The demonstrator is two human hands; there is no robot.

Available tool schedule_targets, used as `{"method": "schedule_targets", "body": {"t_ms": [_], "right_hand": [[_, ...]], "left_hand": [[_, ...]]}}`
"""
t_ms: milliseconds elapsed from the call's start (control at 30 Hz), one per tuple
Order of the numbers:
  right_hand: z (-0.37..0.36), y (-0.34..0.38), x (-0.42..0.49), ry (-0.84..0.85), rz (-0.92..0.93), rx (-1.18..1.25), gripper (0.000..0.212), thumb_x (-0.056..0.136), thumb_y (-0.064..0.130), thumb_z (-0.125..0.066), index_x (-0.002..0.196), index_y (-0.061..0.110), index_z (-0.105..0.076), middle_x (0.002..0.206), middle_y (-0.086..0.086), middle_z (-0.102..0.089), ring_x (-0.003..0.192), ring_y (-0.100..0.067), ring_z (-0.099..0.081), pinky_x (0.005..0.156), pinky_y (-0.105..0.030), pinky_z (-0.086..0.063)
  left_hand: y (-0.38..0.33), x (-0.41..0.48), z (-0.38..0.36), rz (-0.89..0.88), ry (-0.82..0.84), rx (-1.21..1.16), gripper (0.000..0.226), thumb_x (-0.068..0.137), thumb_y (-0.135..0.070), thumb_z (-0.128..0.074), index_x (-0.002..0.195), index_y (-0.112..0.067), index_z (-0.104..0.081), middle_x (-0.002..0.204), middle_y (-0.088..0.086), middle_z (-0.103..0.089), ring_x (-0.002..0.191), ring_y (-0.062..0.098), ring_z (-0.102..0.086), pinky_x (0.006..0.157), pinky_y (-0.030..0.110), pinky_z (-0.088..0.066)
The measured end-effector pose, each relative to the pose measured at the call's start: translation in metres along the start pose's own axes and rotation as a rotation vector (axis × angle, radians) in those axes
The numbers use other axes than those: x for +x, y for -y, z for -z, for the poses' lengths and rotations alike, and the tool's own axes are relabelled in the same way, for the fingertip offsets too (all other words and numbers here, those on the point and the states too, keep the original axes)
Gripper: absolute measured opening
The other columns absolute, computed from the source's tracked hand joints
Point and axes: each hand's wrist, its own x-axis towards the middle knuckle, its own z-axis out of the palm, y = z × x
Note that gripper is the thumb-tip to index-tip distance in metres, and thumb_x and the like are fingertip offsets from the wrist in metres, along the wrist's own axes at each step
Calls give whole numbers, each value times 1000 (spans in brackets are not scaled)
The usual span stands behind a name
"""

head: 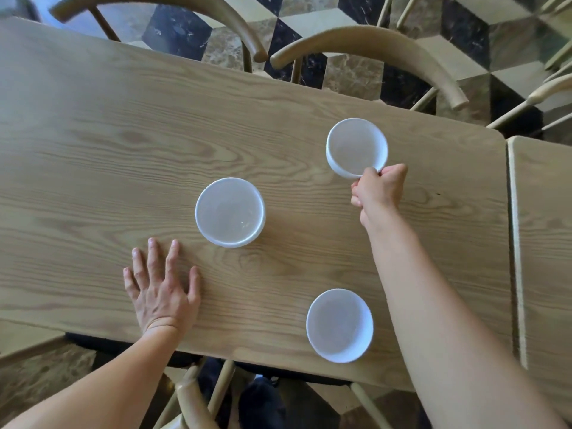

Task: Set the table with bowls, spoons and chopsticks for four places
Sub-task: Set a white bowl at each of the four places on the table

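Observation:
Three white bowls are on or over the wooden table [123, 156]. My right hand [379, 190] pinches the near rim of the far right bowl [356, 147], which is tilted toward the far edge. A second bowl [230, 212] stands upright near the table's middle. The third bowl [340, 325] stands by the near edge, left of my right forearm. My left hand [161, 286] rests flat on the table with fingers spread, just left of and nearer than the middle bowl. No spoons or chopsticks are in view.
Two curved wooden chair backs [371, 48] stand along the far side of the table. Another chair [198, 394] is tucked under the near edge. A second table [544, 243] butts against the right end. The floor is patterned tile.

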Motion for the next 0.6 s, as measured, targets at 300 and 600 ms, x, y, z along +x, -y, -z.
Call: {"method": "schedule_targets", "body": {"t_ms": [300,600], "right_hand": [[-24,23,53,-44,-54,-17,16,89,1,-28,99,14,-29,103,-15,-55,49,-18,-42,35,-18,-29],[-39,20,57,21,-93,47,21,88,-6,-27,96,13,-32,77,-10,-51,42,-14,-41,37,-21,-30]], "left_hand": [[-3,-2,3,12,-9,-14,74,86,-57,-31,154,-28,-34,169,8,-15,155,32,-2,124,48,3],[-5,-2,3,8,-28,-14,72,87,-56,-34,153,-26,-36,168,11,-18,155,32,-3,123,48,3]]}}
